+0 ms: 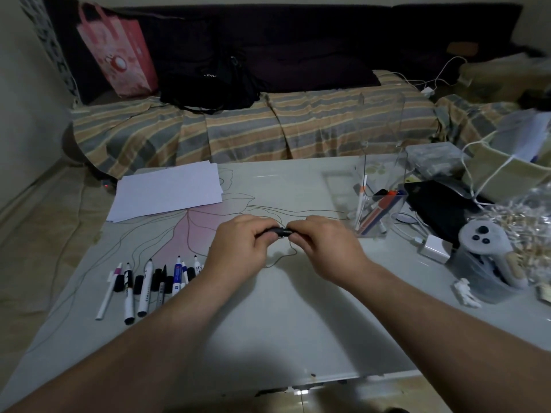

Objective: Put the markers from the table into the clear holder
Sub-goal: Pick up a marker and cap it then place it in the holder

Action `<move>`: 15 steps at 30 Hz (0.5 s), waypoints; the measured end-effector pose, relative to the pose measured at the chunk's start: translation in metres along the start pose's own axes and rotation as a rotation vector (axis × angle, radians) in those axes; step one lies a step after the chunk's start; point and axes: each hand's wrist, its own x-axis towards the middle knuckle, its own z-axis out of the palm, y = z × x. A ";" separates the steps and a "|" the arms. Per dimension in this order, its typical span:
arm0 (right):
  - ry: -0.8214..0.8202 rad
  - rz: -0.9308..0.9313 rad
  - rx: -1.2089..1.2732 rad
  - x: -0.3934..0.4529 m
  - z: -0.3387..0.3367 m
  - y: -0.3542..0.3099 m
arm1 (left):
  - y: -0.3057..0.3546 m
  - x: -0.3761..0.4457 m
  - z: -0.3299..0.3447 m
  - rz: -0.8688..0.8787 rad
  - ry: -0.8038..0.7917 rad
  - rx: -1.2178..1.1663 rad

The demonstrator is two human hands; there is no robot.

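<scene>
Both hands pinch one black marker (280,232) between them: left hand (241,245) on one end, right hand (322,244) on the other, probably seating its cap before stowing. Holder (380,201) sits just beyond the right hand, several markers already inside. Loose markers (149,284) lie left of the left hand on the surface (298,323). Print on their barrels too small to read.

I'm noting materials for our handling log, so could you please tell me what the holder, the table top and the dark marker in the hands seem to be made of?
Clear holder: looks like rigid clear acrylic or similar plastic; the markers inside show through its walls.
Table top: smooth, glossy, possibly glass over a printed pattern; faint reflections.
Dark marker, gripped by left hand and right hand: probably matte plastic, mostly hidden.
</scene>
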 end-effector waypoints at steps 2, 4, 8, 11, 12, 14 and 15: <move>-0.081 0.002 0.048 0.000 -0.005 0.006 | 0.001 0.002 -0.002 0.050 -0.056 0.029; -0.177 0.015 -0.029 0.002 -0.012 0.011 | 0.004 0.002 -0.002 0.045 -0.111 0.037; -0.287 -0.007 0.063 0.007 -0.026 0.004 | 0.016 -0.001 0.010 -0.175 -0.054 -0.155; -0.139 0.072 0.117 0.016 -0.052 0.014 | 0.020 0.001 0.020 -0.286 -0.016 -0.288; -0.017 0.126 0.121 0.018 -0.064 0.022 | 0.019 0.002 0.023 -0.271 -0.037 -0.267; 0.276 0.255 0.187 0.021 -0.089 0.043 | 0.019 0.000 0.030 -0.185 -0.130 -0.171; 0.402 0.329 0.230 0.021 -0.098 0.053 | 0.020 -0.001 0.034 -0.131 -0.188 -0.124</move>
